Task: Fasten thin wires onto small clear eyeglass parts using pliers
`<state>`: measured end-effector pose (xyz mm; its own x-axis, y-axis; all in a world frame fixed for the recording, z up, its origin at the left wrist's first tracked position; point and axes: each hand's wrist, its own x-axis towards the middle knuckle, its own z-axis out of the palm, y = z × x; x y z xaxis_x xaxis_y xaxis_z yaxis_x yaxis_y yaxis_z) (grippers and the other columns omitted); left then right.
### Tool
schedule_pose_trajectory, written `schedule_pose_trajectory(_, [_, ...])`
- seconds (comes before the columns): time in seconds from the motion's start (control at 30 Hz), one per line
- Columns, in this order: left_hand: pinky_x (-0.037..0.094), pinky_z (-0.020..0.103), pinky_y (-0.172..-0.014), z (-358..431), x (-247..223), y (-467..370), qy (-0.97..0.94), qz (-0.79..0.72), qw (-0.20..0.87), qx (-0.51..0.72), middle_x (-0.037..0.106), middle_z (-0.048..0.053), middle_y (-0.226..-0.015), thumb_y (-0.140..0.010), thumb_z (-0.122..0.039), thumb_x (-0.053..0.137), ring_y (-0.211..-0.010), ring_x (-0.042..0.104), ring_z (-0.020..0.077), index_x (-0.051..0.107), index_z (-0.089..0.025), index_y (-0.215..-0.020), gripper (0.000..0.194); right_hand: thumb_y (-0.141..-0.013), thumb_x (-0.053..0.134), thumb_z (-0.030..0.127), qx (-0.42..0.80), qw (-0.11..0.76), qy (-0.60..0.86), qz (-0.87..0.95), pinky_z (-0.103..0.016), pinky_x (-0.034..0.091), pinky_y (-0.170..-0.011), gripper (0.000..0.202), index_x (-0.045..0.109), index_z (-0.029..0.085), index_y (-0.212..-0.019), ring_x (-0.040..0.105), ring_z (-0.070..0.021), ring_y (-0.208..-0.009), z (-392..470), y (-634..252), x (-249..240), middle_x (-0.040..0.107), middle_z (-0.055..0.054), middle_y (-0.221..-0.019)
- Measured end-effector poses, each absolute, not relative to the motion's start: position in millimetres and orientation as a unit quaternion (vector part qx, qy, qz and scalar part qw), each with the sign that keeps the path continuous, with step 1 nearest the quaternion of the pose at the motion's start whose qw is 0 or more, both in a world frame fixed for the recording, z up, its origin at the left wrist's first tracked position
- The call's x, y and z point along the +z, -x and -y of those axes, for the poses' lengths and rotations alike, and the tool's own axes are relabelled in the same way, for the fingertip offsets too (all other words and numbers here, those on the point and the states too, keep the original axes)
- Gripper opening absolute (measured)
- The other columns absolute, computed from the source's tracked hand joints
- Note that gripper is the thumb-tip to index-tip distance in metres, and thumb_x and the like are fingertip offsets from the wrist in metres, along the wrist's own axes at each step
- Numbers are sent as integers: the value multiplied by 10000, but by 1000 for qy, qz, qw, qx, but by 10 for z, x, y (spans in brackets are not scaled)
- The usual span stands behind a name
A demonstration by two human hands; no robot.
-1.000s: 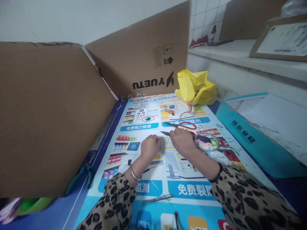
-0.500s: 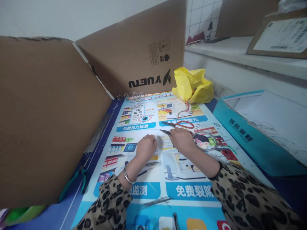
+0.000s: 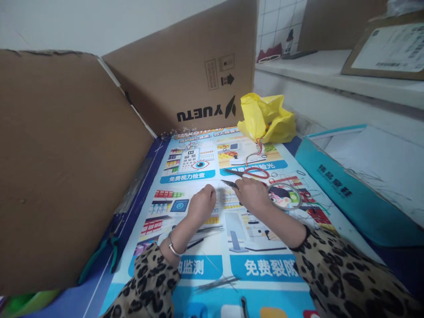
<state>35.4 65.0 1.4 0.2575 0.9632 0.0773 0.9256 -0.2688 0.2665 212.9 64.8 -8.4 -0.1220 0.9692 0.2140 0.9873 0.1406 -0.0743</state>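
Observation:
My left hand (image 3: 202,204) is closed in a pinch above the printed sheet (image 3: 220,240). Whatever lies between its fingertips is too thin or hidden to make out. To its right, my right hand (image 3: 253,194) is wrapped round a pair of pliers (image 3: 229,183), whose dark pointed jaws stick out to the left, toward my left hand. Just beyond them lie red-handled scissors (image 3: 257,172), their blades also pointing left. A coil of wire (image 3: 300,201) rests beside my right wrist. Cut lengths of thin wire (image 3: 217,282) lie nearer to me on the sheet.
Cardboard panels (image 3: 179,75) stand at the left and back. Teal-handled pliers (image 3: 114,254) lie along the left edge. A crumpled yellow bag (image 3: 265,117) sits at the back, and a teal box (image 3: 331,185) containing thin wires stands at the right, below a white shelf (image 3: 318,66).

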Motion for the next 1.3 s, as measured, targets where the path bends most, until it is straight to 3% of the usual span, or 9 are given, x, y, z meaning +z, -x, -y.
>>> schedule_pose_trajectory(0.37, [407,250,-743,-700,16,-307,-799,-544,149,210,658,24,-862,-827,-229,432,-828,583,154,647,-219,-864,219,-850,429,338,-25,122,652,748,-283,341,-687,227,580,174,-896,550,-198,-840,-655,-2138,-87,617,-84,-885])
schedule_pose_trajectory(0.57, [416,223,-629,-721,-27,-313,-732,-580,246,260,663,0,-726,-768,-267,491,-664,588,126,657,-202,-796,181,-850,430,306,-51,121,641,757,-303,321,-700,209,581,167,-886,538,-210,-850,-640,-2136,-99,612,-93,-888])
schedule_pose_trajectory(0.77, [392,191,-489,-756,-68,-303,-653,-593,375,286,569,-31,-514,-729,-321,518,-469,524,91,618,-177,-776,182,-858,420,306,-70,114,636,760,-315,298,-700,221,584,161,-884,530,-210,-839,-633,-2136,-110,611,-95,-877])
schedule_pose_trajectory(0.93, [371,175,-405,-780,-93,-292,-615,-594,434,284,526,-46,-465,-721,-305,522,-389,468,74,586,-168,-786,164,-863,405,272,-82,109,622,771,-323,284,-720,221,595,159,-881,520,-212,-864,-609,-2128,-70,613,-100,-872])
schedule_pose_trajectory(1.07, [399,186,-420,-778,-105,-286,-617,-601,437,258,551,-37,-483,-714,-282,529,-395,485,77,616,-164,-837,191,-856,424,293,-74,110,629,766,-313,285,-711,222,601,165,-893,523,-206,-847,-598,-2115,-48,614,-101,-879])
schedule_pose_trajectory(1.3, [406,202,-513,-739,-106,-270,-700,-593,322,234,562,-37,-482,-755,-316,489,-473,551,100,657,-196,-794,209,-864,408,287,-76,116,631,763,-307,278,-699,226,595,160,-871,520,-205,-835,-612,-2123,-69,618,-101,-874])
